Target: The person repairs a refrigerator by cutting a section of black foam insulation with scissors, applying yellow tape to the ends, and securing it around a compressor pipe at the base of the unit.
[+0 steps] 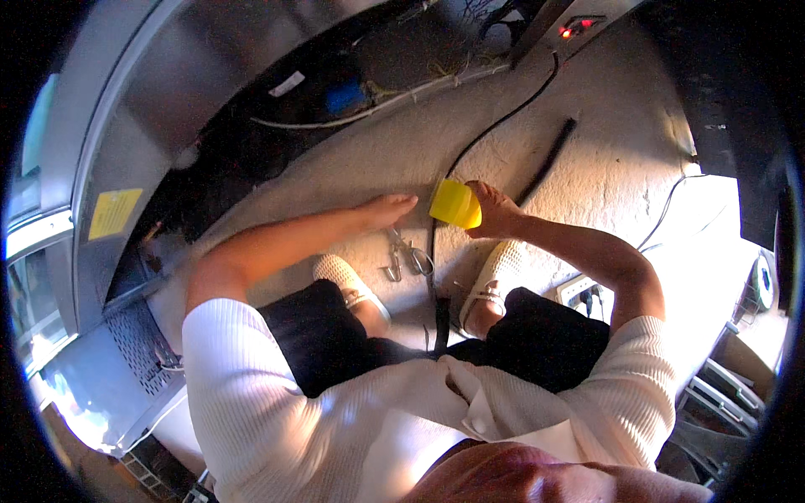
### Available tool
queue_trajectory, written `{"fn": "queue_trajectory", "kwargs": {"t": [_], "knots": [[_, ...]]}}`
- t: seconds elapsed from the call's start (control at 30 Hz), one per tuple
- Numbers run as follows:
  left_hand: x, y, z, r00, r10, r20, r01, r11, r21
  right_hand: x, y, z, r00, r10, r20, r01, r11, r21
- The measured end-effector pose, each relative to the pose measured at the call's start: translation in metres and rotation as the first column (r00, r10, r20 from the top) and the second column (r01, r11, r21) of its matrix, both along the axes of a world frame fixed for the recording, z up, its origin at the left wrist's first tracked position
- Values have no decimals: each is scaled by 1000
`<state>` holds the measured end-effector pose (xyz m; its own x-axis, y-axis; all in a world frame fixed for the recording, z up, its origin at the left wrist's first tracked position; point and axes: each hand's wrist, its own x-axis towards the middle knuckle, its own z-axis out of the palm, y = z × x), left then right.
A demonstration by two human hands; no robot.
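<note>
My right hand is closed round the right end of a bright yellow roll-shaped thing, perhaps tape; its exact kind is not clear. It is held over a thin black cable, which runs across the floor and passes behind it. To its left, my left hand is empty, its fingers stretched out toward the yellow roll without touching it. Below my left hand, metal scissors appear to lie on the floor between my shoes. A thick black strip lies on the floor past my right hand.
A dark machine cavity with loose wires and a pale hose curves along the far left. Red lights glow on a panel at the far end of the cable. A white power strip with a black plug is beside my right knee.
</note>
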<state>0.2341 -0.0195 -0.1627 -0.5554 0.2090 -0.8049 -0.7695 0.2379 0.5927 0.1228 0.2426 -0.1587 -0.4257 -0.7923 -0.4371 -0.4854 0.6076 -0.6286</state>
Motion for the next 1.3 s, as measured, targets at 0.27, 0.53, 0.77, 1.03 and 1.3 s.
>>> {"fn": "queue_trajectory", "kwargs": {"t": [0.27,0.53,0.77,1.03,1.3], "knots": [[-14,-14,-13,953,302,-28,-302,953,-15,0,-20,40,994,-109,11,110,982,-151],[-34,-14,11,893,394,217,-433,882,184,-3,-30,71,997,-63,-36,58,993,-105],[-36,-11,24,905,344,250,-398,892,213,-5,-23,65,998,-43,-37,41,997,-65],[-44,-4,29,866,400,301,-475,846,243,-5,-10,38,987,-69,-144,45,986,-162],[-41,-9,33,908,372,191,-411,881,236,-5,-15,56,995,-103,-3,102,987,-126]]}}
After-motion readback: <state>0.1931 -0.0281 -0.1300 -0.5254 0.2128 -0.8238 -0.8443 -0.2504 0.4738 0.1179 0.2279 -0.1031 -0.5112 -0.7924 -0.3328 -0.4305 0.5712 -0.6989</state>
